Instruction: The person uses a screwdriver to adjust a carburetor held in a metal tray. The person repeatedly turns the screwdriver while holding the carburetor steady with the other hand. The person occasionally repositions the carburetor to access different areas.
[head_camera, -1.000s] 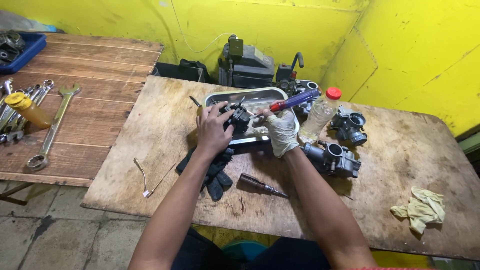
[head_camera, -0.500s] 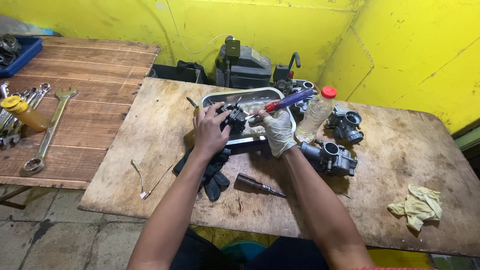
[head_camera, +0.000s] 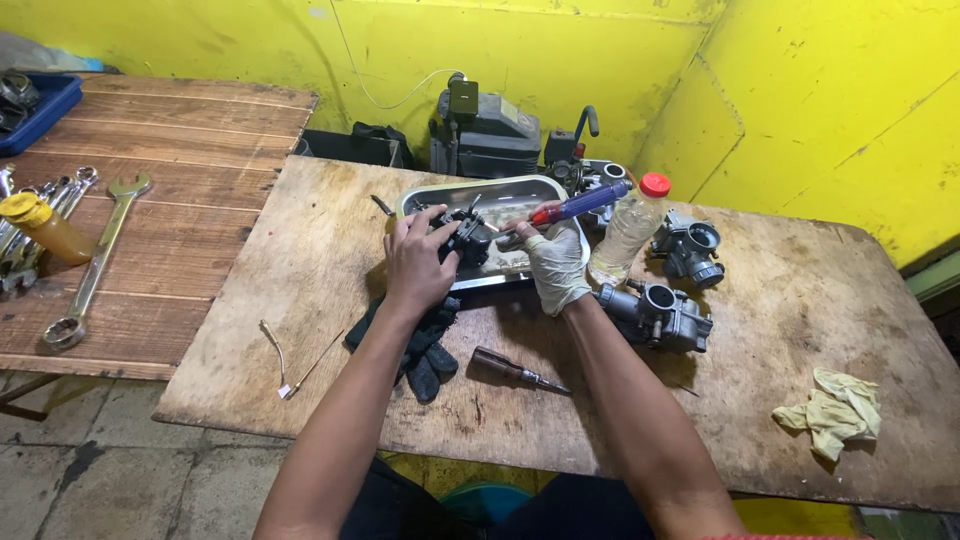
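hands slightly nearer the tray

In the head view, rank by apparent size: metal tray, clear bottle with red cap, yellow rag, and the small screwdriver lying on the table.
1. metal tray
2. and 3. clear bottle and yellow rag: look alike, unranked
4. small screwdriver

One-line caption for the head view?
Left hand steadies a carburetor over a metal tray; gloved right hand applies a screwdriver.

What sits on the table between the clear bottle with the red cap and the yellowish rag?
In the head view, two grey carburetors lie between the bottle and the rag: one beside the bottle, one nearer the gloved right hand.
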